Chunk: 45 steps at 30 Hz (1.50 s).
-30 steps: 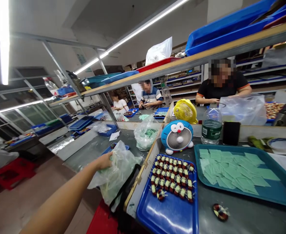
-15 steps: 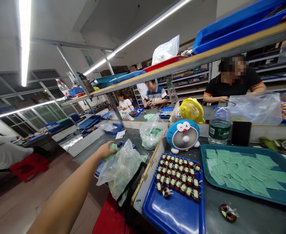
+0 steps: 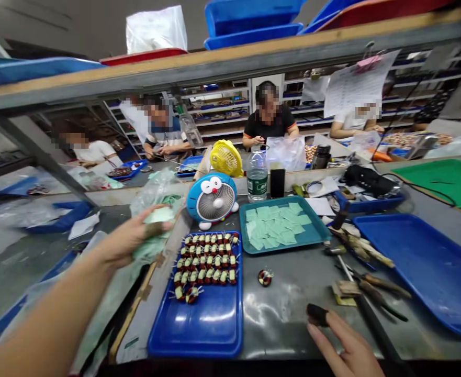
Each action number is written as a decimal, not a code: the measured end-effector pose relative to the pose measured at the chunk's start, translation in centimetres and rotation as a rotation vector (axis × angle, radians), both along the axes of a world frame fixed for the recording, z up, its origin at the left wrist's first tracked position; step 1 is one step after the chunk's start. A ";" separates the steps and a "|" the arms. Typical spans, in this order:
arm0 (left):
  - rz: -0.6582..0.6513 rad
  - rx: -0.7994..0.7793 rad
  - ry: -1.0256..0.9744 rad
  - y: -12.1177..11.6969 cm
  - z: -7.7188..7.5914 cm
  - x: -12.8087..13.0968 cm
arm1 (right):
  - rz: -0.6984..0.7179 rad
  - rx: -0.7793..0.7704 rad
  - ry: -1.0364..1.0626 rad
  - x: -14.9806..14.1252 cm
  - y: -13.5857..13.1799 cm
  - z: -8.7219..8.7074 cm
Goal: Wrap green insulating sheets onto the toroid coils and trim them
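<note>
My left hand (image 3: 122, 241), blurred by motion, is closed around a bunch of pale green paper pieces (image 3: 162, 214) above the wooden divider. My right hand (image 3: 344, 343) is at the lower right over the grey bench, thumb and finger apart, with a dark finger cot on one fingertip. One wire-wound ring coil (image 3: 265, 278) lies alone on the bench between the hands. Rows of similar coils with pale green pads (image 3: 206, 260) fill the upper part of a blue tray (image 3: 199, 337). A teal tray (image 3: 246, 246) carries many loose green pieces (image 3: 277, 225).
A blue cartoon-faced fan (image 3: 212, 199), a water bottle (image 3: 257, 175) and a phone (image 3: 277, 183) stand behind the trays. Right of my right hand lie pliers (image 3: 383, 288) and a second blue tray (image 3: 422, 262). A shelf (image 3: 230, 57) crosses overhead. Co-workers sit opposite.
The view has swung right. My left hand has come from the plastic bag beyond the divider toward the coil tray, carrying green pieces. My right hand has come into view.
</note>
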<state>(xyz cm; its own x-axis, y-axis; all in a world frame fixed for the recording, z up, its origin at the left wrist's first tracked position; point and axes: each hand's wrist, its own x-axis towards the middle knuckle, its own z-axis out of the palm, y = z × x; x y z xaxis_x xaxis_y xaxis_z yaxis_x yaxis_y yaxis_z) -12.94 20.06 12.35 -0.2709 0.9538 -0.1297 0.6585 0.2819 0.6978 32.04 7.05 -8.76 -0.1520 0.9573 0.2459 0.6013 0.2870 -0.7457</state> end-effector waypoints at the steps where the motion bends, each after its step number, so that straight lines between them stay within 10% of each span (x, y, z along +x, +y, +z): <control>1: -0.128 -0.037 -0.111 1.0 -1.2 3.6 | -0.020 0.000 0.009 0.3 -0.1 0.2; 8: -0.672 -0.258 -0.288 4.2 -11.8 25.4 | -0.063 0.044 -0.067 2.8 -1.1 -1.3; 15: -0.860 -0.269 0.112 2.9 -18.3 32.1 | -0.145 0.159 -0.217 5.5 -0.1 -2.3; 23: -0.841 -0.223 0.286 0.9 -17.4 31.5 | -0.080 0.120 -0.558 10.5 7.6 -2.7; 34: -0.735 0.046 0.160 -1.0 -15.6 24.1 | 0.073 -0.017 -0.464 9.2 12.4 -1.0; 45: -0.823 0.163 0.024 -0.8 -16.0 30.6 | -0.035 -0.068 -0.207 9.7 10.4 1.8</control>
<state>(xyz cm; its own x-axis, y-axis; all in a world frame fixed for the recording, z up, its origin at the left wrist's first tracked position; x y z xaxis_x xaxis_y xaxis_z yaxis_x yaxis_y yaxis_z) 17.71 19.22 -3.66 0.5191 0.8544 0.0239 0.6249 -0.3985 0.6714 41.72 17.43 -6.91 -0.1591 0.9761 0.1477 0.7523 0.2168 -0.6221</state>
